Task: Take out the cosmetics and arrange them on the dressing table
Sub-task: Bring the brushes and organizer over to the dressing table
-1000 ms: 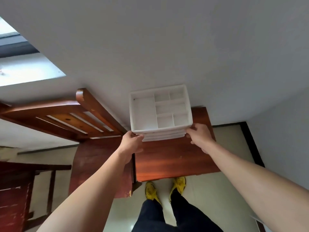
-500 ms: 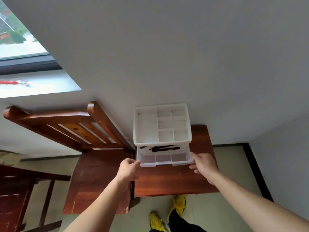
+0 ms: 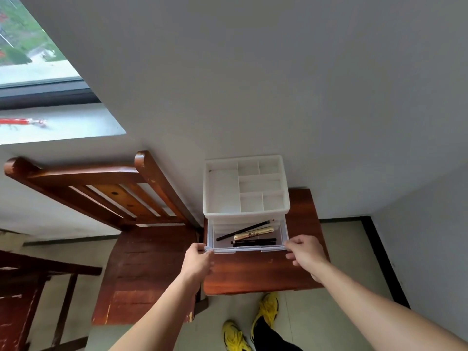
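A white plastic organizer [image 3: 222, 191] with a divided open top stands at the back of a small red-brown wooden table [image 3: 260, 272], against the wall. Its clear drawer [image 3: 283, 233] is pulled out toward me. Inside lie a thin black pencil [image 3: 243, 230], a gold tube [image 3: 254, 233] and a black pen-shaped stick [image 3: 254, 242]. My left hand [image 3: 197, 262] pinches the drawer's front left corner. My right hand [image 3: 304, 252] holds the front right corner, fingers curled at its edge.
A wooden chair [image 3: 141, 264] stands directly left of the table, its slatted back against the wall. A window sill with a red object [image 3: 22, 121] is at upper left. My yellow shoes [image 3: 266, 312] are on the tiled floor below the table's front edge.
The drawer has slid out of the organizer toward me with both hands on its front corners, exposing the pencil, gold tube and black stick. The camera has tilted upward.
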